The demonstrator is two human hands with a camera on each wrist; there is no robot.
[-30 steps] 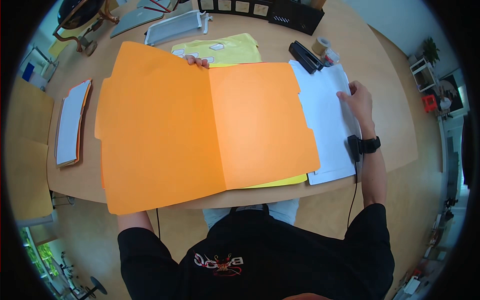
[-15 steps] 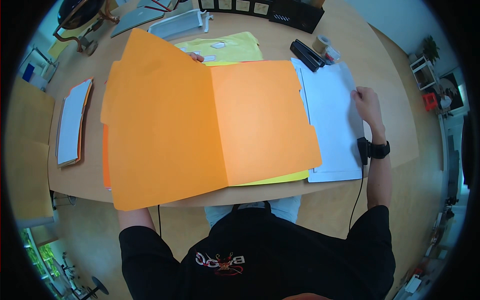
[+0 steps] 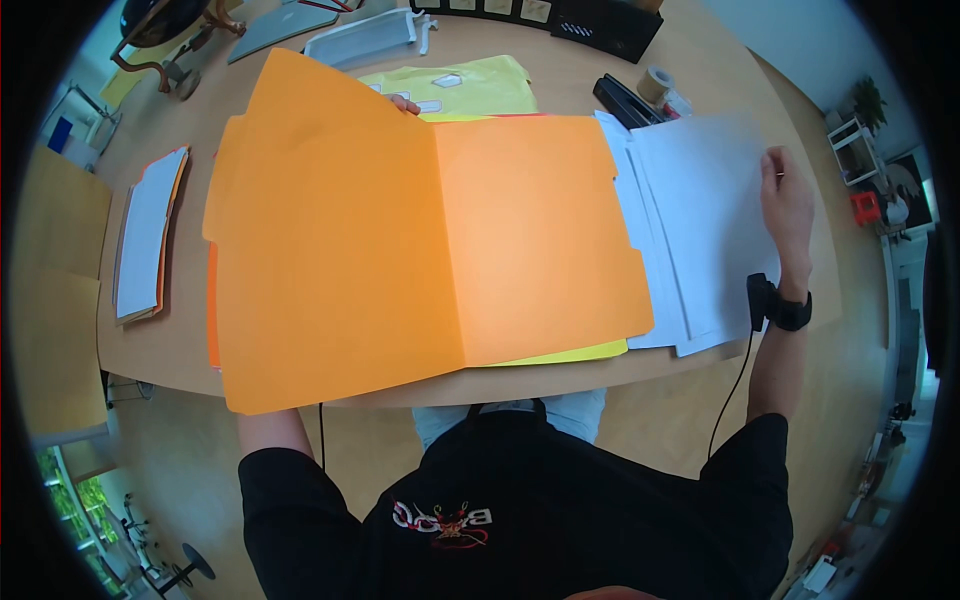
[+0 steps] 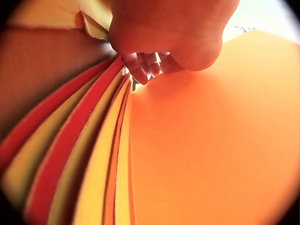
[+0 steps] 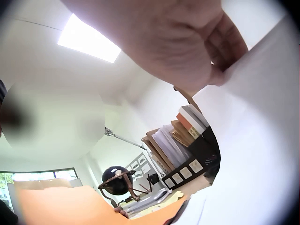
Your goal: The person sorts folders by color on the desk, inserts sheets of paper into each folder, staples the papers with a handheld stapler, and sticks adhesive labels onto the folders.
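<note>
An orange file folder [image 3: 540, 240] lies spread over the desk, its left cover [image 3: 330, 230] raised. My left hand [image 4: 168, 33] grips that cover near the top of the fold; in the head view only a few fingertips [image 3: 403, 103] show past its edge. Colored folder layers [image 4: 93, 154] fan out beneath in the left wrist view. At the right, my right hand [image 3: 788, 205] pinches the right edge of a white paper sheet [image 3: 700, 220], its thumb on the paper in the right wrist view. More white sheets [image 3: 645, 280] lie under it, partly behind the folder.
Behind the folder lie a yellow envelope [image 3: 480, 85], a black stapler [image 3: 625, 102] and a tape roll [image 3: 655, 84]. A stack of papers and folders [image 3: 147, 235] sits at the left. A blue-grey tray [image 3: 365, 40] and a black organizer [image 3: 605, 28] stand at the back.
My right hand has moved right, drawing the top white sheet away from the orange folder so that sheets beneath show. The raised cover's upper corner has shifted right and up.
</note>
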